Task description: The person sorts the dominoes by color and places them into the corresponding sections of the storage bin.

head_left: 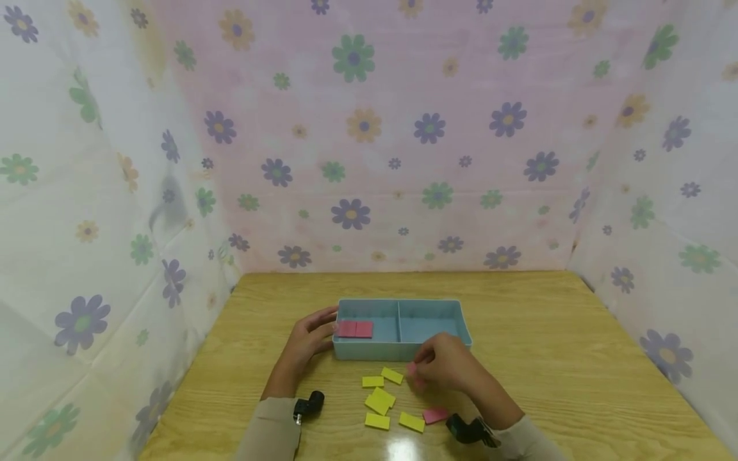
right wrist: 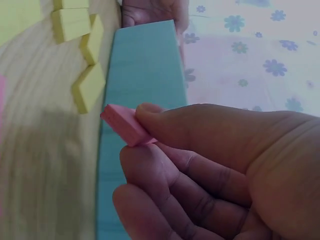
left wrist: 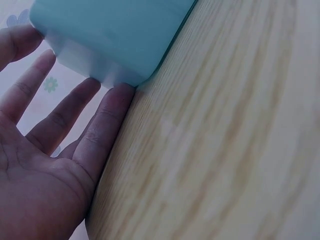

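A light blue two-compartment box (head_left: 369, 351) stands on the table, with two pink blocks (head_left: 364, 330) lying side by side in its left compartment. My left hand (head_left: 311, 336) touches the box's left end; in the left wrist view its spread fingertips rest against the outer wall. Between thumb and fingers my right hand (head_left: 452, 365) pinches a pink block (right wrist: 127, 124), close to the box's front wall. Several yellow blocks (head_left: 377, 421) lie on the wood in front of the box, two of them overlapping. Another pink block (head_left: 435, 415) lies near the right wrist.
The wooden table (head_left: 576, 384) is enclosed by flower-printed cloth (head_left: 392, 128) at the back and both sides. A divider (head_left: 399, 321) splits the box, and no blocks show in its right compartment. Black cameras (head_left: 464, 429) sit on both wrists.
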A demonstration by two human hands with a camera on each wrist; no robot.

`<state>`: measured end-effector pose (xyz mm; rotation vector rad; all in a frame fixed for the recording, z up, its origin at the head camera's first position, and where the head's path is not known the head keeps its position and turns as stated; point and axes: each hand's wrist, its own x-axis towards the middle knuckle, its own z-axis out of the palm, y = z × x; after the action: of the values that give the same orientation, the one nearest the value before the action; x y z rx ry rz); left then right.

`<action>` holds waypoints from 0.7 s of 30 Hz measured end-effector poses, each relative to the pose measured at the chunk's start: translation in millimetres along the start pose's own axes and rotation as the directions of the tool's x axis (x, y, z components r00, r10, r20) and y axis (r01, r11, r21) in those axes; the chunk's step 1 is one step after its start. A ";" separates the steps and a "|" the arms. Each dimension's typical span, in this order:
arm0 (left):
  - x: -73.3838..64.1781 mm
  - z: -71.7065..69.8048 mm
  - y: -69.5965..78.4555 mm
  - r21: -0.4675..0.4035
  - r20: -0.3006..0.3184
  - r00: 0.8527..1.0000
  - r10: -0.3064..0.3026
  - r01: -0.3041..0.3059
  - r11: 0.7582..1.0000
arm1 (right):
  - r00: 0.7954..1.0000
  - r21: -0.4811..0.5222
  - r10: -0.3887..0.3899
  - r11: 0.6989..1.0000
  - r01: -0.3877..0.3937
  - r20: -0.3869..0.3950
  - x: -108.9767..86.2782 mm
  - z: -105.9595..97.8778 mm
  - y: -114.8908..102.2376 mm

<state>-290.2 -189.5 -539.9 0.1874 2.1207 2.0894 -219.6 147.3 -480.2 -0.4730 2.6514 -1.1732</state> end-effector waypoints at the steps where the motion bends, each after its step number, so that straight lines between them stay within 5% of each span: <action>1: 0.2 0.0 -0.1 0.001 0.003 1.000 0.002 -0.002 1.000 | 1.000 0.011 -0.002 1.000 0.002 0.004 0.1 -1.8 -1.5; 13: 0.0 0.6 -0.7 0.016 0.010 1.000 0.016 -0.017 1.000 | 0.996 -0.039 0.052 0.998 -0.055 -0.070 7.0 -22.2 -21.8; 21: -1.5 1.2 -0.9 0.008 0.005 1.000 0.028 -0.028 1.000 | 0.992 0.070 0.082 0.995 -0.076 -0.093 16.4 -30.4 -28.6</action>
<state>-288.5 -188.7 -540.7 0.2246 2.1359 2.0944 -238.3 143.8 -439.6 -0.3050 2.6735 -1.2855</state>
